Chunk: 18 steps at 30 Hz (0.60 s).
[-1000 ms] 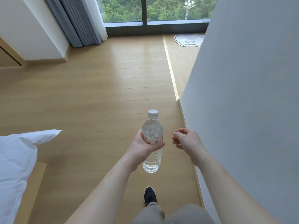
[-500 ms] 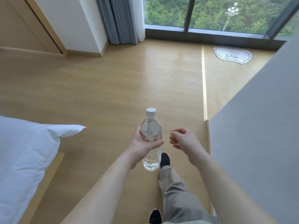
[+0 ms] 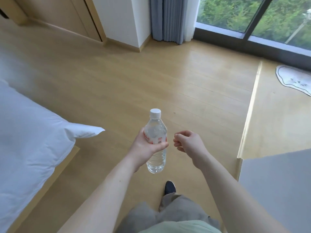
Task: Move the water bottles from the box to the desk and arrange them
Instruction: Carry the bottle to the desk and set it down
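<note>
Carry step: the left hand (image 3: 148, 145) grasps the clear plastic white-capped water bottle (image 3: 156, 140) upright at its label. The right hand (image 3: 188, 143) — just right of the bottle — is loosely curled, holding nothing. Next move likely calls for locating the desk — not in view — and setting the bottle upright on it.

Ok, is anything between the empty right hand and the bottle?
No. The head view shows only bare wood floor in the gap between the right hand and the bottle, which the left hand grips.
</note>
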{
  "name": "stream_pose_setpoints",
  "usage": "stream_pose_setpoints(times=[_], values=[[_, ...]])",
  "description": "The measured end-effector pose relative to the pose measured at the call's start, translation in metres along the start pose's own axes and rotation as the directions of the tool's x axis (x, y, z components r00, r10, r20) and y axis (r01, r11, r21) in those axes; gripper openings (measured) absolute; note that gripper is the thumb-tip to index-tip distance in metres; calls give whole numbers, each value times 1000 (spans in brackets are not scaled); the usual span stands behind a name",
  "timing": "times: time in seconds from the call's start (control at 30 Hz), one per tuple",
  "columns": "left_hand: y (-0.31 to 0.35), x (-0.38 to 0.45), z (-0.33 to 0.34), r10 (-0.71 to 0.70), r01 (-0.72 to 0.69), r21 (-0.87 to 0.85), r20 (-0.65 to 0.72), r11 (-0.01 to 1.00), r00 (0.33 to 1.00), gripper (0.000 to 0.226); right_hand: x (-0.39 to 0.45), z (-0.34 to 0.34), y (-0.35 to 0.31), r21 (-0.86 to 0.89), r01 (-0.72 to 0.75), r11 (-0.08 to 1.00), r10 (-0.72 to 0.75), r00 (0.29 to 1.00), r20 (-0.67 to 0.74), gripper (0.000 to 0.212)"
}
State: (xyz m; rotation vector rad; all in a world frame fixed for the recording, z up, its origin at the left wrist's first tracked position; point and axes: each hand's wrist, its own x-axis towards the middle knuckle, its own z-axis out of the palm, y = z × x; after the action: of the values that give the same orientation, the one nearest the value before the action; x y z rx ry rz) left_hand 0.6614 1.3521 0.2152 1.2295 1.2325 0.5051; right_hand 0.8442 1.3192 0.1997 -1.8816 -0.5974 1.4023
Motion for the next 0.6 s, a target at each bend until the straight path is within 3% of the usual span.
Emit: stream_pose_setpoints(times=[0.2, 0.6], values=[[19, 42, -27, 28, -27, 14, -67, 1000, 997, 28, 50, 21, -43, -18, 7, 1000, -6, 997, 77, 14], [39, 165, -127, 65, -69, -29, -103, 997, 993, 21, 159, 104, -140, -98, 24, 995, -11, 992, 126, 15]])
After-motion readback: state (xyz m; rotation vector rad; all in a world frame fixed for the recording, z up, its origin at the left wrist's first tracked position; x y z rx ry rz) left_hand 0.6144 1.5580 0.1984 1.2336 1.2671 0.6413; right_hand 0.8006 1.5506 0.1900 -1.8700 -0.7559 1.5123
